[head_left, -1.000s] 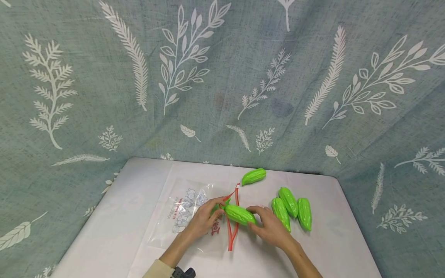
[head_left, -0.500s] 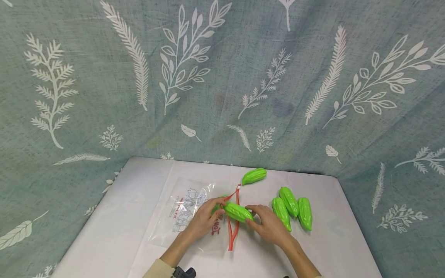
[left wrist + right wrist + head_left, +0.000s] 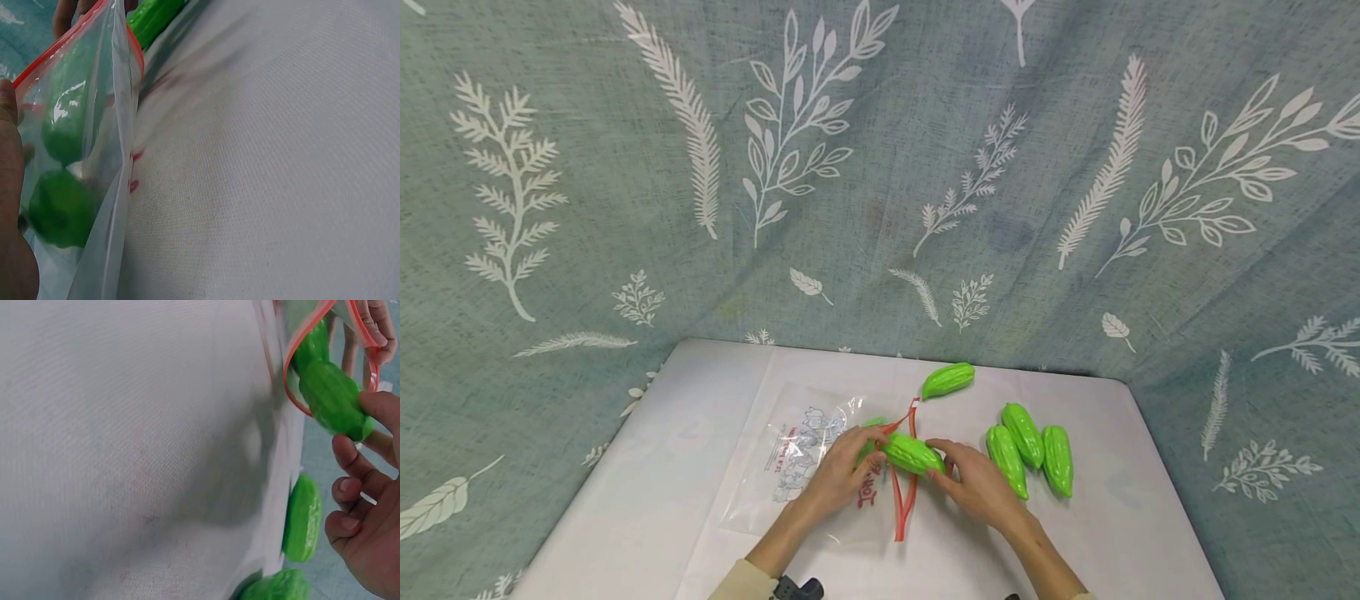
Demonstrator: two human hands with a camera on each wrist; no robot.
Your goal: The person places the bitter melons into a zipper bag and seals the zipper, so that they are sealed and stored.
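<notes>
A clear zip bag (image 3: 752, 492) with red edges and printed figures lies on the table. My left hand (image 3: 838, 471) pinches the bag by its red-edged mouth (image 3: 65, 37). At the opening is a glossy green ribbed bitter melon (image 3: 913, 455), partly inside the mouth. Its outer end is pinched between the thumb and fingers of my right hand (image 3: 981, 487). Another bitter melon (image 3: 62, 209) shows through the plastic inside the bag, half hidden by my left hand in the head view. In the right wrist view the held bitter melon (image 3: 334, 397) passes between the red edges.
One bitter melon (image 3: 948, 380) lies behind the bag's mouth, near the table's back edge. To the right of my right hand lie several more bitter melons (image 3: 1022, 436) close together. A patterned curtain (image 3: 850, 208) hangs behind the white table (image 3: 647, 500).
The bitter melon has moved slightly left, further into the bag's mouth, with my right hand following. The bitter melon inside now shows more above my left hand, which has hardly moved.
</notes>
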